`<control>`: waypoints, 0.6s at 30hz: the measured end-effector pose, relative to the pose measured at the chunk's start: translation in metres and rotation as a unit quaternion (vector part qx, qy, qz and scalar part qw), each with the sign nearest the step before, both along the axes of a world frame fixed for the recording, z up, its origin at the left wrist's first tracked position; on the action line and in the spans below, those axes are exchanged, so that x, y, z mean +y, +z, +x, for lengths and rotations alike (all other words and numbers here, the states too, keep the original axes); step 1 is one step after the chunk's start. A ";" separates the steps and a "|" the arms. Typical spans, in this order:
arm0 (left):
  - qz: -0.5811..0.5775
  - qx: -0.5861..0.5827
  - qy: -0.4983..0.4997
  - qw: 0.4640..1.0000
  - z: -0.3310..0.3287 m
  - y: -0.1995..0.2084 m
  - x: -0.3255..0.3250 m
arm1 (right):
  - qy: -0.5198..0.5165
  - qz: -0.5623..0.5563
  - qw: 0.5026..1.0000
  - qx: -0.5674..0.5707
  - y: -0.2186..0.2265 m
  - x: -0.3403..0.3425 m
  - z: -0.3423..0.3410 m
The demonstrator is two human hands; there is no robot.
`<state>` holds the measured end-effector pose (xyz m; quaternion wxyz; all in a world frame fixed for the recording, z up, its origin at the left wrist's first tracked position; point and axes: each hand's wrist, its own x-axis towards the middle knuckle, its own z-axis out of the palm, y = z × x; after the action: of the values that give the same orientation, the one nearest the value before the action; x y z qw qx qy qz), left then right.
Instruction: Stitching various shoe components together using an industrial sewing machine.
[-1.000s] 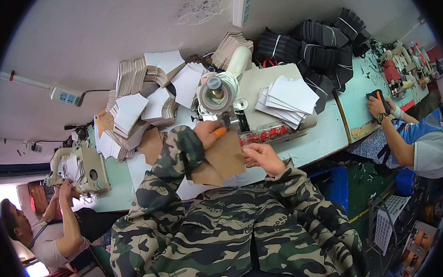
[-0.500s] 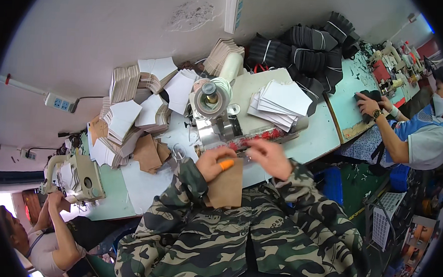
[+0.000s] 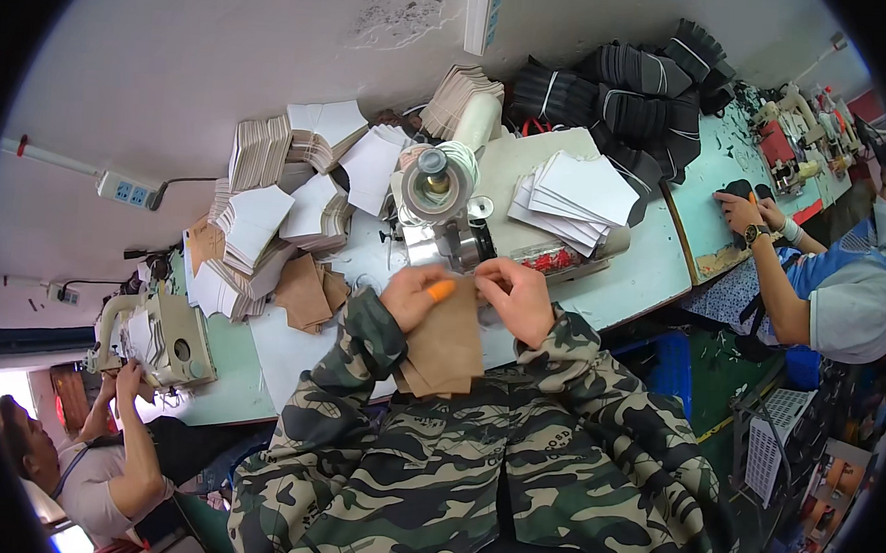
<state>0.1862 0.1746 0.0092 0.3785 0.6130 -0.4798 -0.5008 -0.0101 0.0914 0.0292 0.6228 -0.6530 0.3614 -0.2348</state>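
Observation:
A thin sheaf of flat brown cut pieces (image 3: 447,342) hangs just in front of the machine, above my lap. My left hand (image 3: 412,297), with an orange cover on one finger, is closed on the sheaf's upper left side. From the right, my right hand (image 3: 520,299) pinches at the sheaf's upper right corner; what exactly lies between its fingertips is hard to see. Directly beyond both hands is the sewing machine (image 3: 479,118), its metal bed (image 3: 424,248) partly behind my fingers. More brown pieces (image 3: 304,294) lie left of my left hand.
White-faced stacks (image 3: 255,222) crowd the table's left. White sheets (image 3: 583,189) rest on a board right of the machine, with tied black bundles (image 3: 627,106) behind. One person (image 3: 118,455) works at a machine on the left, another (image 3: 813,286) at the right-hand table.
My right hand has come left and down from above the machine's red-littered edge to the sheaf's corner. The sheaf now shows its pieces fanned at the bottom. The view has shifted slightly.

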 end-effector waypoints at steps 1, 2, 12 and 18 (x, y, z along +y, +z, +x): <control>0.016 -0.119 -0.009 0.993 0.010 0.000 0.000 | 0.002 0.000 1.000 0.000 -0.002 -0.001 -0.003; 0.005 -0.144 0.045 0.988 0.016 -0.009 0.001 | 0.034 0.000 0.999 0.028 -0.004 -0.003 -0.010; 0.046 -0.119 0.001 0.992 0.021 -0.014 -0.027 | 0.082 0.314 0.946 -0.013 -0.022 0.009 -0.023; 0.078 0.060 -0.056 0.994 0.028 0.004 -0.012 | -0.078 -0.164 0.983 0.025 0.024 -0.042 -0.048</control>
<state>0.2142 0.1621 0.0134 0.3293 0.5817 -0.4493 -0.5928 -0.0580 0.0492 0.0535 0.4781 -0.7217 0.3830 -0.3223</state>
